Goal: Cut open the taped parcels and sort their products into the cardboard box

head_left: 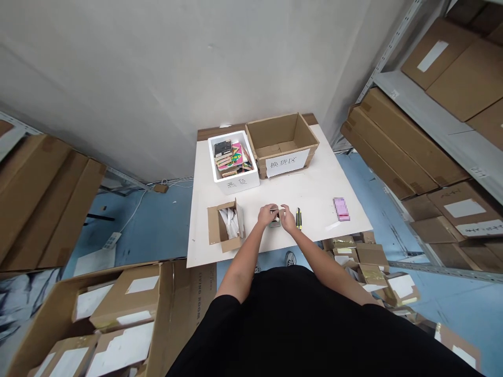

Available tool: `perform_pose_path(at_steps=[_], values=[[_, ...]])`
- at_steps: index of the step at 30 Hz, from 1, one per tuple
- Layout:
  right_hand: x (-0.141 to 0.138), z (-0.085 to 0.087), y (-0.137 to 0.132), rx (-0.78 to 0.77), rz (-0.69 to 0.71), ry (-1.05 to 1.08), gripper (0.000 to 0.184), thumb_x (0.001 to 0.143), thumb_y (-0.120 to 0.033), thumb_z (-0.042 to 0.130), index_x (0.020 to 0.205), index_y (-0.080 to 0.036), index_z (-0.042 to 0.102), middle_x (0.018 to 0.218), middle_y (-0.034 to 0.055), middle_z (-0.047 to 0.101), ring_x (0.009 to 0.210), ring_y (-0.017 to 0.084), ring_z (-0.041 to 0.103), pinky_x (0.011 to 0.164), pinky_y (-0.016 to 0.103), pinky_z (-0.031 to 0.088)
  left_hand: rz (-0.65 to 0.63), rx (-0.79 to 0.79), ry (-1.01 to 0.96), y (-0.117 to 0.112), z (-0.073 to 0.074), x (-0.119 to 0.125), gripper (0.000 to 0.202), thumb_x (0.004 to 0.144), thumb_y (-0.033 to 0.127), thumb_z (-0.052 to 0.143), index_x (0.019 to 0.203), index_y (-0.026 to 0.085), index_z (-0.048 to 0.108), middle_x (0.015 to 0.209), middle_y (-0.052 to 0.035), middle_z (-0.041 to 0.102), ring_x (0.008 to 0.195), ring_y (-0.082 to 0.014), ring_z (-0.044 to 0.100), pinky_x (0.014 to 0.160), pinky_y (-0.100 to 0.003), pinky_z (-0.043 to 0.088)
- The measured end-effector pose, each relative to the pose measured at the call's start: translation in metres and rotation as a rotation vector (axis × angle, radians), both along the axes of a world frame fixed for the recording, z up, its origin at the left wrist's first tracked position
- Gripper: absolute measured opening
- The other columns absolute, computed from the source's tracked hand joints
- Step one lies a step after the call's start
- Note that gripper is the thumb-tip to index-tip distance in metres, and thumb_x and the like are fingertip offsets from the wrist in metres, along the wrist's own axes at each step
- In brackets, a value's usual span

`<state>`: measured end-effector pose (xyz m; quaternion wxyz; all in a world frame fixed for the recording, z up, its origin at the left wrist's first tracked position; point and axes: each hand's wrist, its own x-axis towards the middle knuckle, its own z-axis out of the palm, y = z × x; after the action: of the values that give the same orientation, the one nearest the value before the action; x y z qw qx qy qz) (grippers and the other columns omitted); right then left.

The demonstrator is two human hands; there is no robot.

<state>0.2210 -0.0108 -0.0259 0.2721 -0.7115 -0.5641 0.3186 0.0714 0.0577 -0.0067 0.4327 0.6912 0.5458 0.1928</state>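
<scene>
Your left hand and right hand curl their fingers around a small item, gripping it over the near part of the white counter; its details are too small to tell. At three o'clock lies a utility knife, with a blurred pink item farther out. An open carton stands at nine, a filled foam box at eleven, a larger cardboard box at twelve. Beyond rises a grey wall; laden shelves stand at two, over blue floor.

Both arms stretch forward, hands close together.
</scene>
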Motion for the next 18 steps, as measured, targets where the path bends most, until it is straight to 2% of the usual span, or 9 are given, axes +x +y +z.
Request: perform_pose_path(at_steps=[2, 4, 8, 10, 12, 15, 18], values=[[0.002, -0.003, -0.001, 0.048, 0.013, -0.004, 0.052, 0.094, -0.015, 0.040, 0.141, -0.018, 0.063, 0.128, 0.0110, 0.075, 0.116, 0.024, 0.069, 0.106, 0.038, 0.053, 0.057, -0.051, -0.077, -0.002, -0.008, -0.002, 0.037, 0.082, 0.018, 0.071, 0.117, 0.019, 0.081, 0.132, -0.0114, 0.077, 0.128, -0.0283, 0.066, 0.121, -0.044, 0.044], [0.003, -0.004, 0.000, 0.021, 0.036, -0.045, 0.048, 0.096, -0.017, 0.041, 0.133, -0.019, 0.071, 0.131, 0.0115, 0.073, 0.125, 0.024, 0.066, 0.112, 0.037, 0.049, 0.082, -0.080, -0.117, -0.004, -0.015, -0.005, 0.043, 0.081, 0.014, 0.066, 0.122, 0.018, 0.079, 0.134, -0.0125, 0.075, 0.129, -0.0285, 0.066, 0.120, -0.046, 0.046], [0.002, 0.001, 0.003, -0.112, 0.056, -0.141, 0.048, 0.094, -0.024, 0.057, 0.140, -0.020, 0.069, 0.144, 0.0133, 0.065, 0.137, 0.028, 0.058, 0.116, 0.039, 0.046, 0.067, -0.126, -0.186, -0.005, -0.024, -0.017, 0.060, 0.076, 0.011, 0.061, 0.134, 0.017, 0.075, 0.137, -0.0124, 0.074, 0.132, -0.0285, 0.066, 0.120, -0.048, 0.048], [-0.001, 0.007, 0.006, -0.158, 0.061, -0.175, 0.055, 0.089, -0.030, 0.070, 0.144, -0.023, 0.067, 0.152, 0.0141, 0.058, 0.142, 0.032, 0.054, 0.114, 0.042, 0.047, -0.015, -0.125, -0.223, -0.006, -0.027, -0.025, 0.069, 0.070, 0.011, 0.068, 0.139, 0.018, 0.072, 0.147, -0.0130, 0.069, 0.140, -0.0308, 0.061, 0.124, -0.050, 0.043], [-0.004, 0.013, 0.010, -0.209, 0.071, -0.213, 0.060, 0.082, -0.034, 0.082, 0.139, -0.025, 0.069, 0.161, 0.0151, 0.050, 0.146, 0.037, 0.048, 0.112, 0.046, 0.048, -0.131, -0.115, -0.229, -0.008, -0.030, -0.032, 0.082, 0.065, 0.013, 0.076, 0.146, 0.018, 0.066, 0.158, -0.0151, 0.059, 0.149, -0.0341, 0.052, 0.129, -0.052, 0.036], [-0.009, 0.021, 0.018, -0.287, 0.078, -0.273, 0.053, 0.071, -0.034, 0.093, 0.120, -0.023, 0.074, 0.170, 0.0165, 0.037, 0.151, 0.042, 0.040, 0.112, 0.053, 0.047, -0.212, -0.128, -0.182, -0.012, -0.032, -0.038, 0.101, 0.063, 0.020, 0.085, 0.158, 0.016, 0.053, 0.166, -0.0182, 0.050, 0.153, -0.0365, 0.048, 0.130, -0.052, 0.035], [-0.011, 0.027, 0.023, -0.264, 0.114, -0.268, 0.042, 0.066, -0.029, 0.094, 0.100, -0.022, 0.071, 0.173, 0.0154, 0.034, 0.154, 0.042, 0.035, 0.114, 0.054, 0.045, -0.248, -0.098, -0.176, -0.013, -0.032, -0.038, 0.106, 0.061, 0.026, 0.091, 0.159, 0.015, 0.052, 0.165, -0.0193, 0.051, 0.151, -0.0378, 0.049, 0.129, -0.052, 0.037]])
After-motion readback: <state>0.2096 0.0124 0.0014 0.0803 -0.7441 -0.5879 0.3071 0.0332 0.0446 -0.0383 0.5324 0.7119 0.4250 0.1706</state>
